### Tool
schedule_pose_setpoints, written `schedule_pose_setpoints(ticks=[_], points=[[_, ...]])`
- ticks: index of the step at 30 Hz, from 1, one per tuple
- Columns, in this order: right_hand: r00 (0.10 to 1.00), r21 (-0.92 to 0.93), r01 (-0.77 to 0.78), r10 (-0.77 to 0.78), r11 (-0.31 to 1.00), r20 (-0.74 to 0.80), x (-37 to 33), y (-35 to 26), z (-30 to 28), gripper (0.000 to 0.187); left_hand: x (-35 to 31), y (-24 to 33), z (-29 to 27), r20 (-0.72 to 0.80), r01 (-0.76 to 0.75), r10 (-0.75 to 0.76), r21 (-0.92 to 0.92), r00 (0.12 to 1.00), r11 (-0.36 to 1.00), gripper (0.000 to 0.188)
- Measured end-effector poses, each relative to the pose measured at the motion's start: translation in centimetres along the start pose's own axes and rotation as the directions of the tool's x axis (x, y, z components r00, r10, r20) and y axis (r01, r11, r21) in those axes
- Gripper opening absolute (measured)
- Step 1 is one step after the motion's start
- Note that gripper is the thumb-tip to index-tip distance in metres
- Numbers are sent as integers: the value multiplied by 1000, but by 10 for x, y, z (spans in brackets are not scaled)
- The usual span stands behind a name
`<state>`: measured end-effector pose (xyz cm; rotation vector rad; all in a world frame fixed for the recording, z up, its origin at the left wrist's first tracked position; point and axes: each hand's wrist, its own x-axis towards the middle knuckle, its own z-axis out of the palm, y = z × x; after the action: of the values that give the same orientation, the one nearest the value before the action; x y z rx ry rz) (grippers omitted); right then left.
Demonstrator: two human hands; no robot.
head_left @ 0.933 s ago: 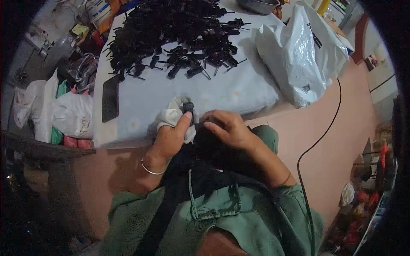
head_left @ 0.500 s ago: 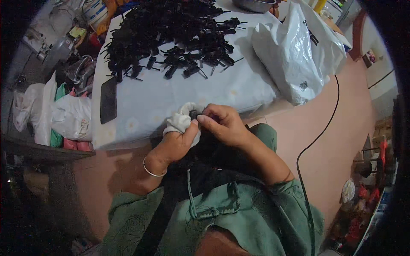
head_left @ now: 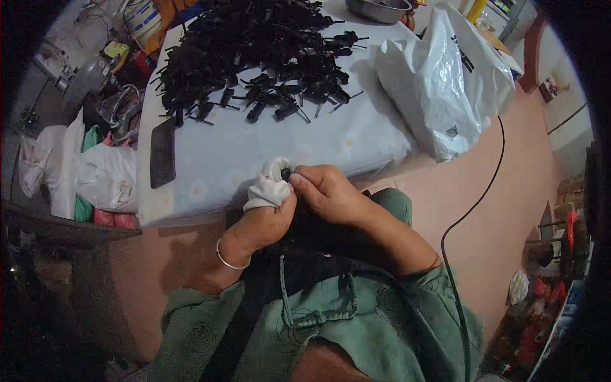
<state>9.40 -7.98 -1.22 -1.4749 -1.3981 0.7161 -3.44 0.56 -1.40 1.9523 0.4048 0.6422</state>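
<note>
My left hand [head_left: 262, 223], with a bangle at its wrist, is closed on a bunched white cloth [head_left: 267, 191] just off the table's near edge. The cloth covers most of its fingers. A small black part [head_left: 286, 173] shows in the fold of the cloth; its full shape is hidden. From the right, my right hand [head_left: 331, 194] pinches this part with thumb and bent fingers, close beside the left thumb. Farther back on the table [head_left: 305, 143] lies a big heap of black plastic parts [head_left: 235, 57], several with thin stems sticking out.
A white plastic bag [head_left: 426, 89] stands at the table's right side, near a metal bowl [head_left: 382, 9]. A flat dark slab [head_left: 163, 153] lies at the left edge. Bags [head_left: 108, 175] crowd a shelf on the left. A black cable [head_left: 474, 213] hangs down on the right.
The right hand's fingers have curled in closer around the black part. Both hands have shifted only slightly, and the cloth has turned a little. The heap looks the same.
</note>
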Motion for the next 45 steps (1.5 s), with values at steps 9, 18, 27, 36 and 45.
schedule_pose_setpoints(ticks=[9,18,27,36,45], points=[[983,5,-185,185,983,6,14,8,-16,28,7,11,-13,158,-161,92,509,983,846,23],[922,-632,-153,-120,759,-367,59,50,-29,14,16,-5,-23,-34,210,-208,248,978,946,28],[997,13,-78,78,997,29,0,10,-50,18,24,32,-38,229,-352,283,366,931,862,21],[974,531,-226,171,817,152,-13,2,-19,18,5,40,-21,285,-32,122,-302,951,953,27],[822,-391,342,-473,854,-315,-12,-16,-2,20,6,16,-1,-21,87,-91,-151,996,985,22]])
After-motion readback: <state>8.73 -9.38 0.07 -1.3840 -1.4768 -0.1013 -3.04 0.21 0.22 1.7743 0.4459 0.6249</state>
